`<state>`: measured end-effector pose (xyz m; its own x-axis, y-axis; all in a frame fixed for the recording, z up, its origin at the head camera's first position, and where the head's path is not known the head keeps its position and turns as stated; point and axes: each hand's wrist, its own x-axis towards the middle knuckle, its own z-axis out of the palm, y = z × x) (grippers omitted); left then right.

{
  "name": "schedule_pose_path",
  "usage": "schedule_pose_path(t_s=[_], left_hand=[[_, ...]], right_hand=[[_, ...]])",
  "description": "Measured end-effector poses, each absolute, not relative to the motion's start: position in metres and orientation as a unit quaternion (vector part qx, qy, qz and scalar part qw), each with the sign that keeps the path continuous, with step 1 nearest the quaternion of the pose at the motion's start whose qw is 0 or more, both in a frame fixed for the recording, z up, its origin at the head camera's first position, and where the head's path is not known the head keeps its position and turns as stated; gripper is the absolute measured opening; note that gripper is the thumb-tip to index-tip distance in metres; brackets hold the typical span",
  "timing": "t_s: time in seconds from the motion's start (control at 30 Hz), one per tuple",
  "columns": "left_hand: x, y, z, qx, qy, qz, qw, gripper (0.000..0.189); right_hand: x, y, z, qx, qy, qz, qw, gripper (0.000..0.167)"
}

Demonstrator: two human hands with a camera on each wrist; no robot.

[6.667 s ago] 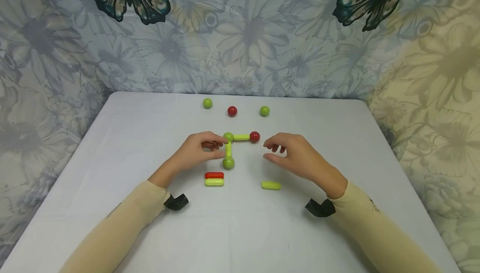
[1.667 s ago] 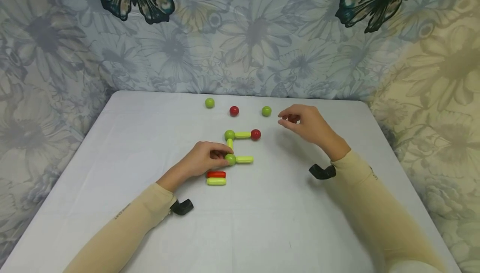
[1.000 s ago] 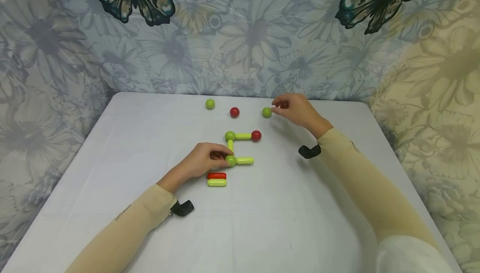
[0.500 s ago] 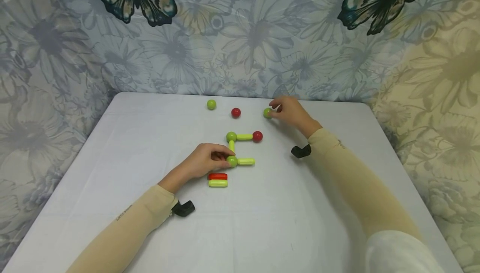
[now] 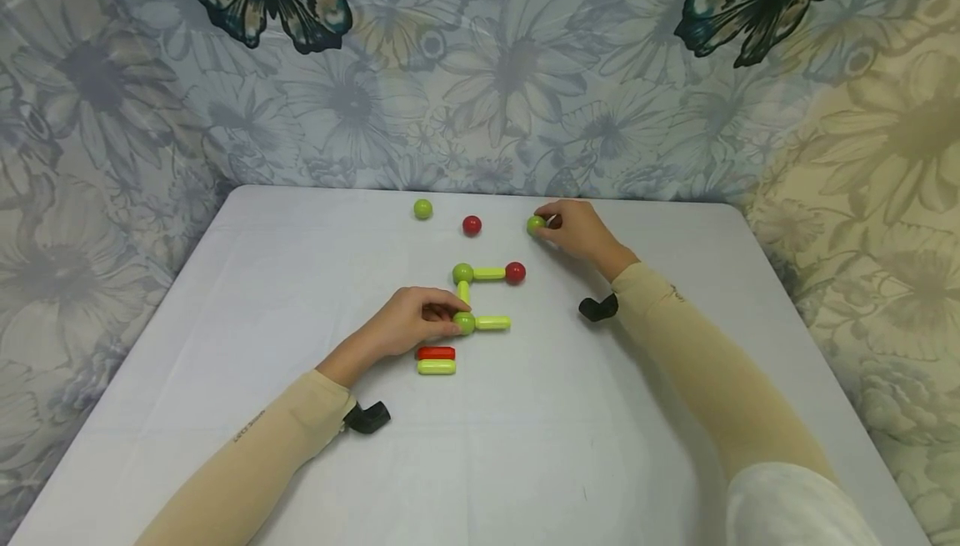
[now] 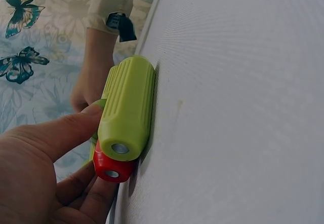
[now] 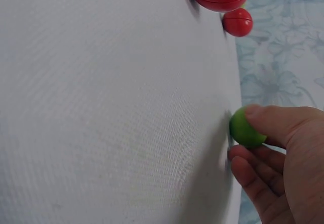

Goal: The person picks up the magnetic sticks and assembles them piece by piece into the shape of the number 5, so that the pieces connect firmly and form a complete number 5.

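Note:
My left hand [image 5: 401, 319] pinches the near green ball [image 5: 467, 324] of a joined ball-and-rod piece lying on the table. From that ball one yellow-green rod [image 5: 493, 323] points right, and another rod [image 5: 463, 291] runs back to a second green ball [image 5: 462, 273]. A further rod [image 5: 489, 273] links this one to a red ball [image 5: 515, 273]. At the back right, my right hand [image 5: 579, 229] grips a loose green ball [image 7: 244, 128] between thumb and fingers, right at the table surface.
A loose red ball [image 5: 472, 226] and a green ball [image 5: 423, 209] sit near the table's back edge. In front of my left hand lie a red rod [image 5: 437, 353] and a yellow-green rod [image 6: 129, 102] side by side, with metal discs on their ends. A patterned wall [image 5: 510, 112] rises behind.
The rod that lay alone at front right is now joined to the near green ball. My left hand has shifted to that ball; my right hand has reached back and taken the loose green ball.

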<state>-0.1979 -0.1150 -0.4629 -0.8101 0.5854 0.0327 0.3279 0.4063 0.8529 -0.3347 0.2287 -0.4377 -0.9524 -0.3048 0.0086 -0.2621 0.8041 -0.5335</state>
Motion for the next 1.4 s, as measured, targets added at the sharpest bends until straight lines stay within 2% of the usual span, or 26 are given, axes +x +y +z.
schedule_pose_path(t_s=[0.6, 1.4], left_hand=[[-0.198, -0.114, -0.465, 0.277, 0.826, 0.471, 0.139, 0.029], [-0.201, -0.111, -0.46, 0.274, 0.838, 0.449, 0.143, 0.028]], right_hand=[[-0.317, 0.235, -0.431, -0.189, 0.939, -0.287, 0.002, 0.04], [-0.243, 0.233, -0.415, -0.268, 0.911, -0.31, -0.041, 0.037]])
